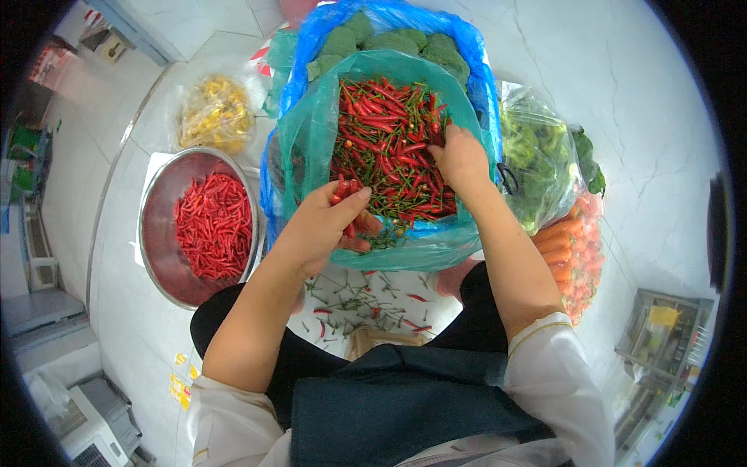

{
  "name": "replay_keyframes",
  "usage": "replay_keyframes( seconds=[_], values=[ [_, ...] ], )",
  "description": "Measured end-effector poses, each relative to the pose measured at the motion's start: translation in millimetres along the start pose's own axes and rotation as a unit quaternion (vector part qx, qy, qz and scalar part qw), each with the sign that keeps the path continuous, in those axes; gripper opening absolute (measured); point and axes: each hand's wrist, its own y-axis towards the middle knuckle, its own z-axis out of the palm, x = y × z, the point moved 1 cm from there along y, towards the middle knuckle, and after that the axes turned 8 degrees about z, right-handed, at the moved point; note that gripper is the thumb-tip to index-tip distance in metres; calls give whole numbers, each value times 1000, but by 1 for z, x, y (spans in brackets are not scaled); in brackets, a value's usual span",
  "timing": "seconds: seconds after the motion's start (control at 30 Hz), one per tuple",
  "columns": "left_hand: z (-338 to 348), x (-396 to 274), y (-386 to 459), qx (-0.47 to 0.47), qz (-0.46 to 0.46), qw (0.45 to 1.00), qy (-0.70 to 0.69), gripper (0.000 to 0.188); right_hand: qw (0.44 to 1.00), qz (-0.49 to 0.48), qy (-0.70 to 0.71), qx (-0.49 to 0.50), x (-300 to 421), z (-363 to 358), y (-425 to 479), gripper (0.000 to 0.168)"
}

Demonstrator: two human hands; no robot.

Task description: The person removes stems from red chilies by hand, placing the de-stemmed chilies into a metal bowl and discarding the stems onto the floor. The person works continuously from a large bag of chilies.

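Note:
A green plastic bag [309,152] lies open before me, full of red chili peppers [391,134] with green stems. My left hand [327,219] holds several red chilies at the bag's near left side, fingers curled around them. At the right side of the pile, my right hand [464,157] has its fingertips among the chilies; whether it grips one cannot be told. To the left stands a steel bowl [153,233] with stemless red chilies [215,227] in it.
Broccoli [391,41] lies in a blue plastic liner [478,46] behind the green bag. Bagged yellow produce [216,114] sits at the upper left, bagged green vegetables [537,152] and carrots [560,251] at the right. Loose stems and chilies [373,309] are scattered on the floor near a small stool [382,338].

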Motion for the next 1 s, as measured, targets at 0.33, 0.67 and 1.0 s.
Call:
replay_keyframes(
  seconds=[0.33, 0.67, 1.0],
  values=[
    [-3, 25, 22, -34, 139, 990, -5, 23, 948, 5, 253, 193, 28, -15, -6, 21],
    [8, 36, 42, -72, 362, 895, 251, 15, 927, -38, 344, 147, 29, -32, -29, 31],
    [11, 23, 13, -38, 368, 845, 387, 18, 957, -149, 242, -61, 40, -19, -45, 18]
  ],
)
